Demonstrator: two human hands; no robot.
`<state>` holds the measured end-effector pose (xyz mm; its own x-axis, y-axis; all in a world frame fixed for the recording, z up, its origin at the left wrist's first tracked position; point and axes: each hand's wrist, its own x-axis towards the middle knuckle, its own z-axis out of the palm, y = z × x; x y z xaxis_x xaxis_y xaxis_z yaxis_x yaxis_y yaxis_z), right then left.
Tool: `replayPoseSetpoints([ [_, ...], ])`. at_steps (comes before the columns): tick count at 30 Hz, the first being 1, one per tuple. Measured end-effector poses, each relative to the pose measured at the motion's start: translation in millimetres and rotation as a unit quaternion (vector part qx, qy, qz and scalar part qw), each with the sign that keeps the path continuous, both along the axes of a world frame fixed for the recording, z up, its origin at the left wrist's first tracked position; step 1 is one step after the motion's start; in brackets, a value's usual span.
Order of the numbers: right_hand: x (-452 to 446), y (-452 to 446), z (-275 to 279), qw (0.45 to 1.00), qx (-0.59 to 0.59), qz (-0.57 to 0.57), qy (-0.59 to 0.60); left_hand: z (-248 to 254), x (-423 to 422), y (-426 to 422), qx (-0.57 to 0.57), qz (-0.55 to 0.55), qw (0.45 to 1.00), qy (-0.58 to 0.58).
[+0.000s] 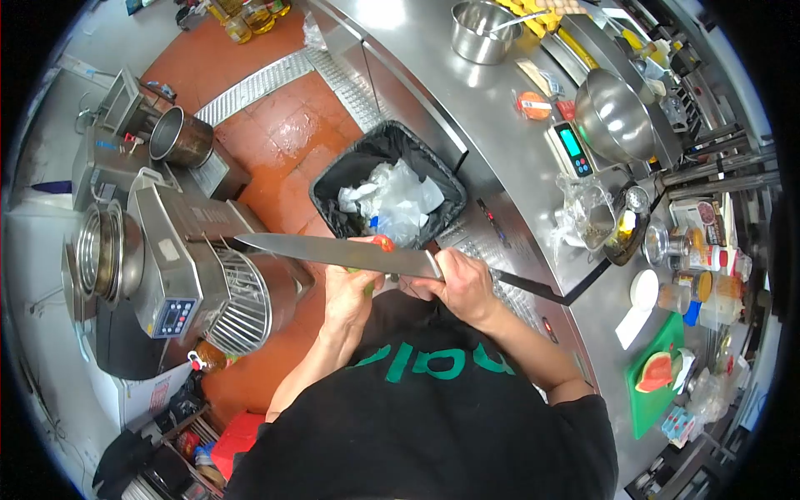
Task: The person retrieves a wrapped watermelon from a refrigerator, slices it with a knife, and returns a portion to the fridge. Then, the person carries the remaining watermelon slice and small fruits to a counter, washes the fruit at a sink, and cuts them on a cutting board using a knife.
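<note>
My right hand (465, 285) is closed round the handle of a large kitchen knife (333, 252), whose long blade lies level and points left. Behind the blade, my left hand (346, 292) grips a small piece of red flesh with green at its lower edge, seemingly a piece of watermelon (383, 242). Blade and fingers hide most of that piece. Both hands are just in front of a black-lined bin (321, 185) holding crumpled clear plastic. Over to the right, a cut watermelon slice (655, 372) rests on a green cutting board (640, 417).
A steel counter (500, 125) runs along the right, bearing a digital scale (572, 150), a large steel bowl (615, 117) and a pot (482, 37). On the left is a steel mixer (179, 258) with a wire guard. Red tiles (287, 133) cover the floor.
</note>
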<state>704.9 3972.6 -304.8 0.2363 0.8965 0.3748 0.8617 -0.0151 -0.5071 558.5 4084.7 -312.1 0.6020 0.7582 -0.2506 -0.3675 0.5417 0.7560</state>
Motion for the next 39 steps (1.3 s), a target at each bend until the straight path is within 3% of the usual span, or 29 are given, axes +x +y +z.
replayPoseSetpoints([
  [6, -19.6, 47.6, 3.6, 0.998, 0.033, -0.035, 0.037, 24.6, -5.3, 55.9, 0.011, -0.068, 0.993, 0.096],
  [8, -17.4, 49.9, -42.3, 0.995, -0.004, -0.067, 0.08, 10.1, -13.3, 66.2, -0.048, -0.052, 0.991, 0.111],
  [10, -8.7, 49.5, -94.3, 0.928, -0.285, -0.182, 0.155, 35.2, -16.4, 79.2, -0.005, -0.099, 0.984, 0.146],
  [12, -4.9, 22.2, -156.2, 0.899, -0.375, -0.177, 0.14, 9.5, -21.7, 89.2, 0.039, -0.129, 0.988, 0.081],
  [13, -6.0, 24.6, -161.0, 0.898, -0.377, -0.178, 0.141, 5.3, -21.6, 95.9, 0.037, -0.131, 0.987, 0.082],
  [15, -4.6, 22.7, -168.8, 0.919, -0.294, -0.163, 0.203, -1.5, -18.8, 105.9, -0.132, -0.186, 0.973, -0.018],
  [16, -1.5, 28.5, -156.9, 0.919, -0.294, -0.167, 0.202, -6.2, -15.8, 106.5, -0.133, -0.189, 0.973, -0.02],
  [18, -1.3, 50.0, -102.7, 0.904, -0.266, -0.198, 0.27, -19.6, -12.6, 108.0, -0.299, -0.151, 0.939, -0.084],
  [20, -11.2, 60.4, -50.2, 0.909, -0.213, -0.222, 0.282, -27.2, -7.7, 109.0, -0.317, -0.152, 0.928, -0.125],
  [22, -22.8, 61.1, -9.6, 0.911, -0.053, -0.213, 0.348, -21.3, 4.0, 101.6, -0.329, -0.098, 0.935, -0.087],
  [24, -34.8, 59.7, 2.2, 0.882, -0.024, -0.212, 0.42, -26.8, 12.4, 94.3, -0.332, -0.112, 0.929, -0.12],
  [25, -41.8, 58.7, 7.9, 0.821, 0.005, -0.187, 0.539, -23.7, 18.0, 89.1, -0.331, -0.118, 0.927, -0.134],
  [26, -46.3, 58.5, 12.1, 0.833, 0.019, -0.186, 0.521, -21.2, 22.7, 84.3, -0.331, -0.125, 0.924, -0.147],
  [28, -51.1, 54.4, 3.9, 0.795, 0.061, -0.185, 0.575, -19.5, 30.2, 76.2, -0.335, -0.139, 0.922, -0.136],
  [29, -51.0, 51.1, 4.6, 0.794, 0.064, -0.191, 0.574, -21.2, 34.4, 71.8, -0.335, -0.147, 0.922, -0.128],
  [31, -49.4, 44.3, 10.0, 0.897, 0.033, -0.218, 0.384, -24.4, 42.7, 63.1, -0.34, -0.163, 0.919, -0.116],
  [34, -47.9, 36.8, -0.3, 0.91, 0.051, -0.246, 0.331, -29.1, 49.5, 48.3, -0.327, -0.282, 0.892, -0.134],
  [39, -41.7, 32.9, -4.7, 0.94, 0.088, -0.25, 0.216, -35.0, 54.3, 30.1, -0.329, -0.187, 0.925, -0.032],
])
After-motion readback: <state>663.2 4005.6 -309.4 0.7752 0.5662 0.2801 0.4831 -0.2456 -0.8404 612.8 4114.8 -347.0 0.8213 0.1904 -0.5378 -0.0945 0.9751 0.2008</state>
